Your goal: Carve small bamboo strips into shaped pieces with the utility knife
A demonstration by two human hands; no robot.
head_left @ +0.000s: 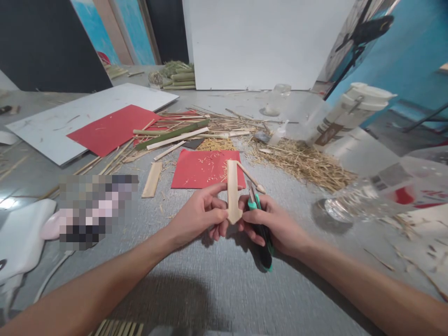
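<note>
A flat, pale bamboo strip (232,191) stands upright between my hands, its lower end cut to a blunt point. My left hand (206,210) is closed, pinching the strip near that lower end between thumb and fingers. My right hand (271,221) is wrapped round a green-and-black utility knife (264,249), blade pointing away from me; its thumb and fingertips also touch the strip's right side. Just beyond the hands lies a red sheet (199,170) scattered with pale shavings. A second flat bamboo piece (152,180) rests on the table to the left.
Bamboo sticks (175,135) and straw (301,163) are heaped behind the red sheet. At right, a clear plastic bottle (381,191) lies on its side near a white-lidded container (364,100). A white board (45,126) lies back left; a white device with a cable (28,238) sits left.
</note>
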